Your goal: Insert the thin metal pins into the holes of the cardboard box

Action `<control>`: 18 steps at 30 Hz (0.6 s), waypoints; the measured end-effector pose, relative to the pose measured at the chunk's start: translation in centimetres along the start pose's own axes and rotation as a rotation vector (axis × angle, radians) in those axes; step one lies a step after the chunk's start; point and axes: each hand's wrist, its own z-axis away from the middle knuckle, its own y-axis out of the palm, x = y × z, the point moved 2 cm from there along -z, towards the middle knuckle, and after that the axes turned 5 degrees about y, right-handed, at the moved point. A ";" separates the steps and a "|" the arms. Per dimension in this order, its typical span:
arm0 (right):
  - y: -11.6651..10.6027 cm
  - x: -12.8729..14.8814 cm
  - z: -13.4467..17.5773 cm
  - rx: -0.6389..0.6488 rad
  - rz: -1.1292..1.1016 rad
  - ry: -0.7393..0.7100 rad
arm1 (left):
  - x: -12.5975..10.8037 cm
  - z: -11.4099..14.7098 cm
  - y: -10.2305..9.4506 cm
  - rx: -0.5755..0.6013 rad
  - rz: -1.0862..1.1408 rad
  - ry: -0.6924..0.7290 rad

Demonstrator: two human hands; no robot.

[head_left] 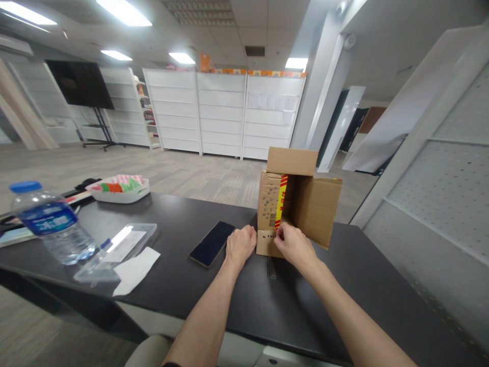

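An open cardboard box (270, 204) stands on its side on the black table, its opening and flaps facing me. Rows of small round nail heads or holes dot its left panel and lower flap. My right hand (293, 242) is closed in a pinch at the lower flap; whatever is between the fingertips is too small to make out. Against the box's lower left edge, my left hand (241, 244) is curled closed, and its fingertips are hidden. Several thin nails (271, 268) lie together on the table just in front of the box.
A phone (212, 243) lies left of my left hand. Farther left are a clear plastic case (118, 252), a torn white paper (136, 270), a water bottle (53, 224) and a white basket (120, 196) with colourful cloth. A perforated panel (439, 204) borders the right side.
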 end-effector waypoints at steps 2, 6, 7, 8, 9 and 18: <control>-0.3 0.2 0.1 -0.026 -0.046 -0.023 | 0.0 0.0 0.0 -0.006 -0.005 0.005; -1.0 0.5 0.5 -0.079 -0.137 -0.102 | 0.1 -0.1 0.2 -0.023 -0.020 0.019; -1.1 0.6 0.6 -0.091 -0.157 -0.120 | 0.1 -0.1 0.3 -0.028 -0.023 0.020; -1.3 0.6 0.7 -0.101 -0.177 -0.137 | 0.1 -0.1 0.3 -0.029 -0.025 0.021; -1.4 0.6 0.8 -0.112 -0.197 -0.156 | 0.1 -0.1 0.4 -0.029 -0.024 0.020; -0.7 -0.2 4.2 -0.131 -0.373 -0.342 | 0.2 -0.2 0.5 -0.030 -0.025 0.015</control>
